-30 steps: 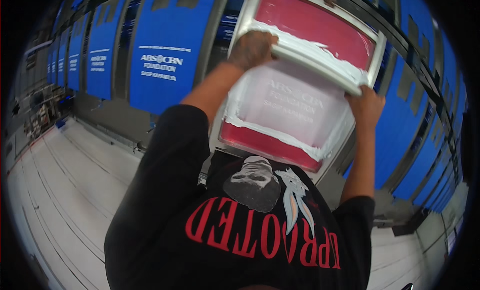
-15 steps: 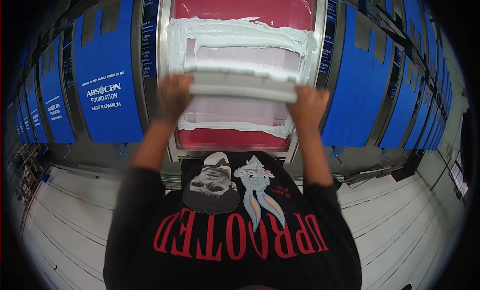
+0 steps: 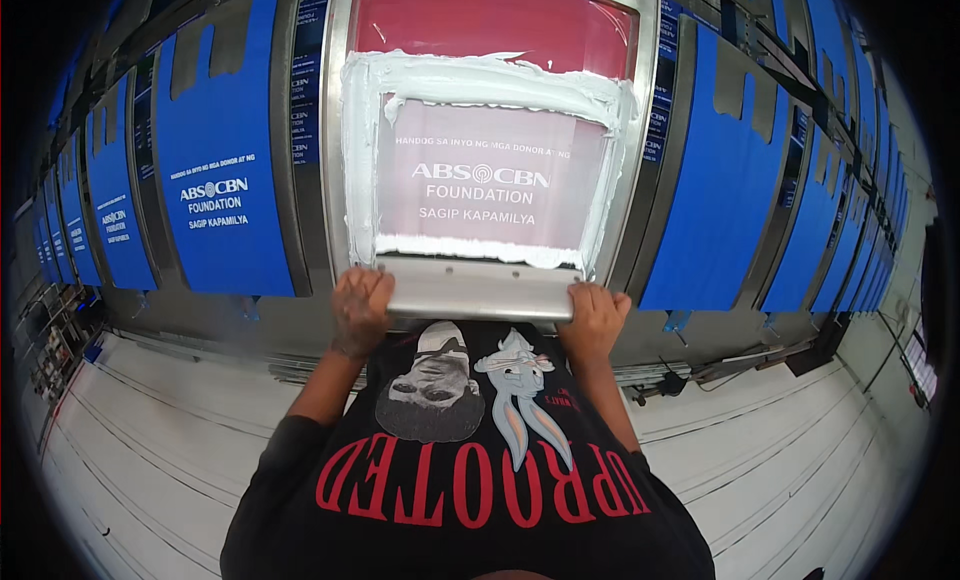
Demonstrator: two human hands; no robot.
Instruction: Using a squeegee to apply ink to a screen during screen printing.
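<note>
Grey squeegee (image 3: 480, 296) lies across near end of red screen (image 3: 490, 28), left hand (image 3: 362, 306) and right hand (image 3: 596, 316) apart, each clamped on one end. White lettering (image 3: 480, 195) with round emblem sits upright inside white paste border (image 3: 480, 77); similar print (image 3: 212, 204) on blue panel (image 3: 225, 110). Prints farther left too small to read; screen's far edge partly cut off.

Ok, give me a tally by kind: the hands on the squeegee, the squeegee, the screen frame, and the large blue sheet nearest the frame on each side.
Hands: 2 (left hand, right hand)
Squeegee: 1
Screen frame: 1
Nearest large blue sheets: 2 (left blue sheet, right blue sheet)
Total: 6
</note>
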